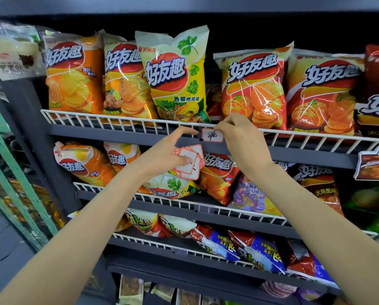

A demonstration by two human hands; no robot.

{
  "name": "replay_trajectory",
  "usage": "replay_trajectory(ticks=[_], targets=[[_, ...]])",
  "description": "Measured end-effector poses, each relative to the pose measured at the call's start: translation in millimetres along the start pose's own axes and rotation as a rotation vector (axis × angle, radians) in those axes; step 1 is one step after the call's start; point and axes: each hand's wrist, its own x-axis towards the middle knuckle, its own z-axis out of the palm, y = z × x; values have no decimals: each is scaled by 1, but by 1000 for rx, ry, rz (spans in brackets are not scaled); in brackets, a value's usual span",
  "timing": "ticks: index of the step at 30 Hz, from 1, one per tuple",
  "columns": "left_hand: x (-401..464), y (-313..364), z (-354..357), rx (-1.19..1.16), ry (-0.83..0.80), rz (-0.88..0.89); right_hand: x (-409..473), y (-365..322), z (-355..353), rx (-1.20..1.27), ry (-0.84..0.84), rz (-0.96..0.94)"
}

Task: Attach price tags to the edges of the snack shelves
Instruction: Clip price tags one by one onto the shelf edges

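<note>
A white price tag [212, 135] with a red border and handwritten figures sits against the dark front edge of the upper snack shelf [118, 136]. My right hand [241, 139] pinches the tag's top right corner. My left hand [173, 150] grips a fanned stack of similar red-bordered tags [189, 165] between thumb and fingers, just below and left of the tag, with its index finger reaching toward the tag's left edge.
Chip bags [175, 78] stand behind a white wire rail [96, 119] on the upper shelf. More bags fill the lower shelves [206, 219]. A green frame [5, 155] stands at the left. A product-shaped sign [375, 161] hangs at the right.
</note>
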Motion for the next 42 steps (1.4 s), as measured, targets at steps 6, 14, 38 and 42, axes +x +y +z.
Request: replay_trajectory(ticks=[6, 14, 38, 42], targets=[[0, 0, -2, -4, -16, 11, 2, -2, 0, -34, 8, -11], [2, 0, 0, -23, -22, -7, -1, 0, -1, -100, 32, -65], [7, 19, 30, -293, 235, 53, -18, -12, -36, 548, -212, 422], [9, 46, 51, -287, 158, 107, -30, 0, -61, 836, -147, 632]])
